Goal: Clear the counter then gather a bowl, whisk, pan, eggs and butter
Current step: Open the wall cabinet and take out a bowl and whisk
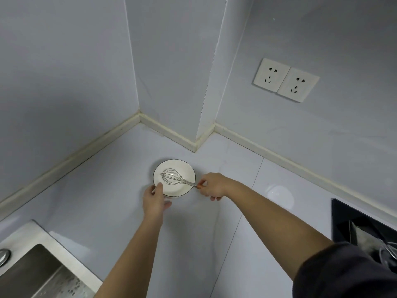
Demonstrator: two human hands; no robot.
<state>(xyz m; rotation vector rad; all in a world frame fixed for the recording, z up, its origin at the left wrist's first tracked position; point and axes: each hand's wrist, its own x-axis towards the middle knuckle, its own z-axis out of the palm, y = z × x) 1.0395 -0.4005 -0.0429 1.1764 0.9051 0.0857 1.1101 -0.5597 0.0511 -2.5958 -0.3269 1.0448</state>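
White counter (103, 190) runs into a corner of pale grey walls. The bowl (186, 171) sits between the hands. The left hand (155, 201) grips its near rim, and the right hand (211, 186) pinches the handle of the whisk (173, 178), whose wires lie inside the bowl. A sink (32, 274) lies behind the left hand, and wall sockets (285, 80) are mounted above the right.

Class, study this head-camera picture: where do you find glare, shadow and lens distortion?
Head view: the wide-angle lens bows the wall corner and splays the arms; a soft glare patch sits on the counter right of the right hand; a small highlight glints in the bowl beneath the whisk; only faint shadows edge the left hand.
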